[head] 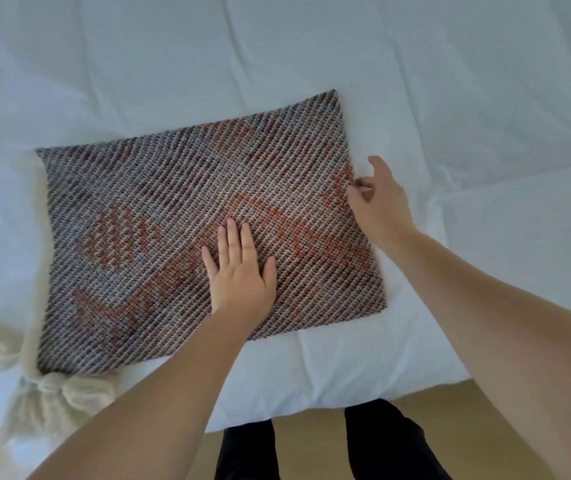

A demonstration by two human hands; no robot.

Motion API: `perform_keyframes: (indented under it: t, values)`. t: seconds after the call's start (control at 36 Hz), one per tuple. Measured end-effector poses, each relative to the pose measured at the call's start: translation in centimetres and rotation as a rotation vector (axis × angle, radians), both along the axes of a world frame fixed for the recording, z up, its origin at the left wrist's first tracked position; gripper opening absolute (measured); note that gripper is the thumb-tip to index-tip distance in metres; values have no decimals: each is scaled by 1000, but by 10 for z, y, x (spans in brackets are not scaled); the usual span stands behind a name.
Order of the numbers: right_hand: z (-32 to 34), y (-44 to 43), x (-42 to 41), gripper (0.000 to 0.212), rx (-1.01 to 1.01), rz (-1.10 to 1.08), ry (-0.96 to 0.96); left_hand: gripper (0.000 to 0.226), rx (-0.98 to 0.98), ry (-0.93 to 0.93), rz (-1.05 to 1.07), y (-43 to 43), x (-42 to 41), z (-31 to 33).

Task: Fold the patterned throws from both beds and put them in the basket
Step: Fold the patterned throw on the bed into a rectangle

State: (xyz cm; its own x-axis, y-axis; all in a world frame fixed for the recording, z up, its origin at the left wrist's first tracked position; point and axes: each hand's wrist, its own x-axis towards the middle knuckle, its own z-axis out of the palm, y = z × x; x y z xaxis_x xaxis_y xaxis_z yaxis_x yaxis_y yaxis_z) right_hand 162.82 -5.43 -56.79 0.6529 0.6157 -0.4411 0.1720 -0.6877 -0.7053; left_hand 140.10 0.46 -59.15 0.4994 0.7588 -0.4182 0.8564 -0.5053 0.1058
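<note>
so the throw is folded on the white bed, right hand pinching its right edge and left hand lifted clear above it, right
Not quite. In the head view the left hand is not lifted clear: it lies flat, palm down, on the folded throw. The rest holds: the throw is on the white bed, and the right hand is at its right edge, fingers pinching.

Coarse, ribbed woven throw [180, 216] with fluffy cream fringe [45, 393] on smooth, matt white cotton-like bedding [450, 81]

Bare sleeveless forearms [159, 393]; dark black trousers [374, 441] below.
</note>
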Motion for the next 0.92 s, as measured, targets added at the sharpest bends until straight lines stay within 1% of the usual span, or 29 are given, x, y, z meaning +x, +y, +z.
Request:
perform_keyframes:
  t: [0.06,0.11,0.14,0.19,0.25,0.33,0.42,0.56,0.69,0.75,0.83,0.92]
  values:
    - [6,22,15,65,-43,-41,93,71,-39,-12,-2,-15,-1,8]
    - [11,38,24,63,-97,-27,135,68,-92,-42,20,-29,-3,18]
    - [14,42,26,55,-107,-12,153,66,-120,-68,39,-36,-3,23]
    - [27,47,23,32,-73,23,203,62,-161,-134,84,-47,-5,34]
    - [41,52,15,21,-26,45,242,58,-189,-212,135,-52,-7,46]
    - [65,61,-5,28,3,106,292,57,-282,-328,225,-50,-8,69]
    - [88,74,-27,28,6,198,254,60,-354,-398,311,-43,-9,94]
    - [117,98,-67,24,5,242,191,62,-403,-548,441,-32,-19,131]
    - [138,128,-111,27,16,294,58,76,-478,-620,523,-23,-52,155]
    - [143,141,-130,23,12,303,29,75,-518,-654,554,-17,-69,161]
    - [148,160,-161,18,0,304,18,73,-519,-678,580,-6,-94,169]
    - [148,180,-193,20,-10,296,-6,57,-461,-672,588,10,-120,173]
